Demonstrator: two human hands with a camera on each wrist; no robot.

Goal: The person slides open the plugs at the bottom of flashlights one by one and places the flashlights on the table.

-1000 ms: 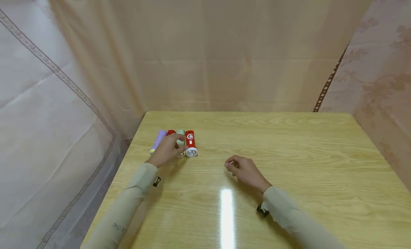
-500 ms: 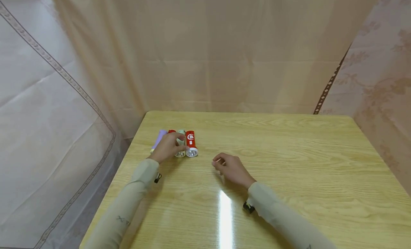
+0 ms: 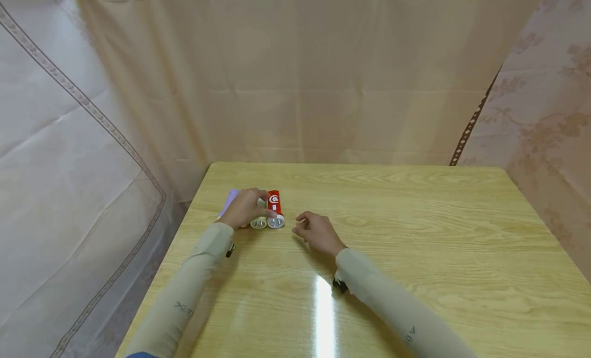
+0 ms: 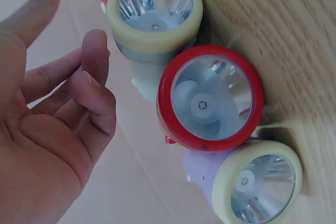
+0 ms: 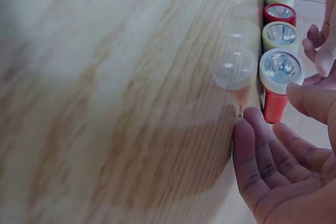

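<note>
Red-and-white flashlight [image 3: 274, 199] near loose, empty right hand [image 3: 319, 233]; left hand [image 3: 244, 207] relaxed, contact unclear; likely reaching step, next needs pinch.

back: creased beige cloth [image 3: 323, 81] | left: pale cloth [image 3: 46, 194], patterned band [image 3: 85, 97] | right: floral cloth [image 3: 549, 112] | wood-grain table [image 3: 415, 209], bright light streak [image 3: 324, 317]

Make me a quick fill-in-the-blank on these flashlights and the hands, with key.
1. On the table lies a row of ____ flashlights.
2. Next to the purple flashlight lies one with a ____ rim.
3. The end flashlight nearest the right hand has a ____ rim.
4. The left hand, over the row, grips ____ of the flashlights.

Missing words: four; red; white; none.
</note>
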